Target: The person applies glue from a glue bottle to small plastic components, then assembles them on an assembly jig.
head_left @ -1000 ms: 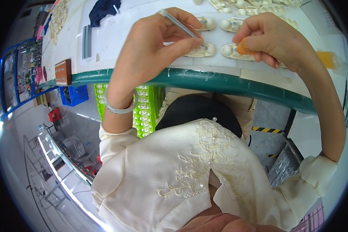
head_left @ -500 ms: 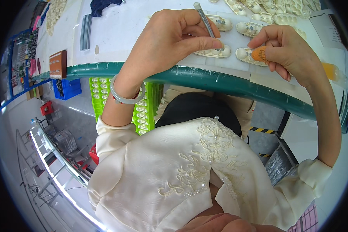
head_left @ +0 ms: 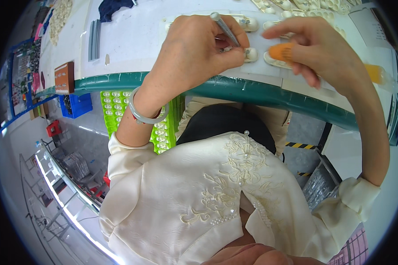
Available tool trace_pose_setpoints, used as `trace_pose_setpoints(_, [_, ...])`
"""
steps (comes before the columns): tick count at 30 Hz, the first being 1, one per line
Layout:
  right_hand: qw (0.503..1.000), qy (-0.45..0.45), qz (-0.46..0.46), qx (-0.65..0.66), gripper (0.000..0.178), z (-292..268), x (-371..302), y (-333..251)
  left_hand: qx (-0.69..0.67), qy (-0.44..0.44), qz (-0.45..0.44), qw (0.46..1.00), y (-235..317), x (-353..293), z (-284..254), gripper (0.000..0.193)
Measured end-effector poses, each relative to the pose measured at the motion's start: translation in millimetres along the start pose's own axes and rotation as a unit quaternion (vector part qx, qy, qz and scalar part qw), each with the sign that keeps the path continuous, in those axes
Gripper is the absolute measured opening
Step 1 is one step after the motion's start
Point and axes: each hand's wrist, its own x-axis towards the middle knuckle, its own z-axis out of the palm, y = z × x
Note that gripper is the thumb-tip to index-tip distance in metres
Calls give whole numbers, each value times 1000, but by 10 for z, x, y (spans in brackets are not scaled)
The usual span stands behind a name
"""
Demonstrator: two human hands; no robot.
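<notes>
Grey rod (head_left: pixel 225 29): slim and straight, pinched in the left hand (head_left: pixel 203 47); tilted, upper end leaning far and left, lower end among the fingertips
Orange cover (head_left: pixel 281 52): cap-like, at the thumb of the right hand (head_left: pixel 316 51), pointing left; index finger stretched out apart from it
Near-left cream piece (head_left: pixel 252 54): rounded right end visible, rest mostly behind the left hand
Near-right cream piece (head_left: pixel 269 61): rounded left end and near rim showing, partly behind the orange cover
Far-left cream piece (head_left: pixel 248 23): lying flat, bulging right end, left part hidden
</notes>
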Motion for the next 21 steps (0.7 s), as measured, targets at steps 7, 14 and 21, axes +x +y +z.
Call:
trace_pose_setpoints(7, [999,-27,-24,27,21,182,202,32,17,1,4,1000,30,29,14,6])
trace_pose_setpoints(14, [1000,-6,8,29,14,237,263,-39,-97,-4,-15,995,-95,21,-57,8])
trace_pose_setpoints(21, [999,-33,29,-13,12,199,330,-91,-211,115,-88,967,11,-87,-271,18])
